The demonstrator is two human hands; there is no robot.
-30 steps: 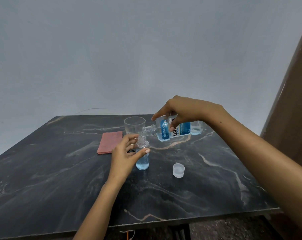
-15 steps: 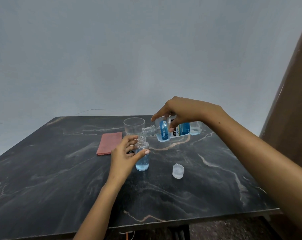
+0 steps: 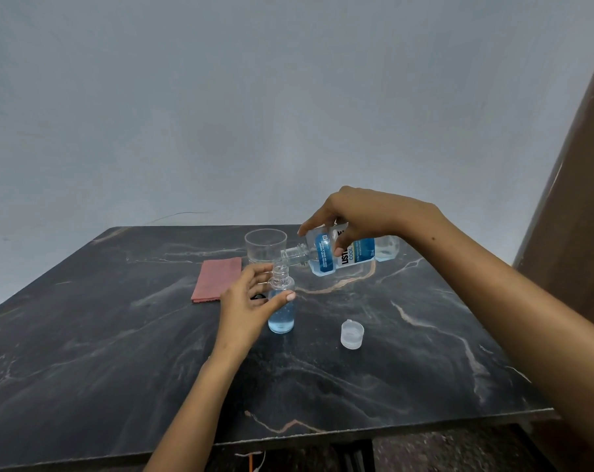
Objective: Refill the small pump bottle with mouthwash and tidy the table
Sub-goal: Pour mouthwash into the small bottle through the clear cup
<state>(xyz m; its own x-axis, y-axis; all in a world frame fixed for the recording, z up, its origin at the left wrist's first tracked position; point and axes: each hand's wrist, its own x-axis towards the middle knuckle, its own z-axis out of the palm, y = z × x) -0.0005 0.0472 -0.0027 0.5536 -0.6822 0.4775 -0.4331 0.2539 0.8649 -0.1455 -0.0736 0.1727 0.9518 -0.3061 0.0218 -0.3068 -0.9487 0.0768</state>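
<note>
The small clear bottle [image 3: 282, 315] stands upright on the dark marble table [image 3: 118, 352], open at the top, with blue liquid in its lower part. My left hand [image 3: 246, 303] wraps around its left side. My right hand [image 3: 360, 216] holds the large mouthwash bottle [image 3: 326, 255] tipped on its side, its open neck right over the small bottle's mouth. The mouthwash bottle's clear cap [image 3: 352, 334] lies on the table to the right of the small bottle. A small dark object [image 3: 259, 296] shows behind my left hand; I cannot tell what it is.
An empty clear cup [image 3: 265, 248] stands just behind the small bottle. A folded pink cloth [image 3: 217, 278] lies to the left of it. A grey wall rises behind the table, and a brown panel [image 3: 578, 199] stands at the right.
The blue liquid in the small bottle stands slightly higher. Both hands and both bottles have stayed almost in place.
</note>
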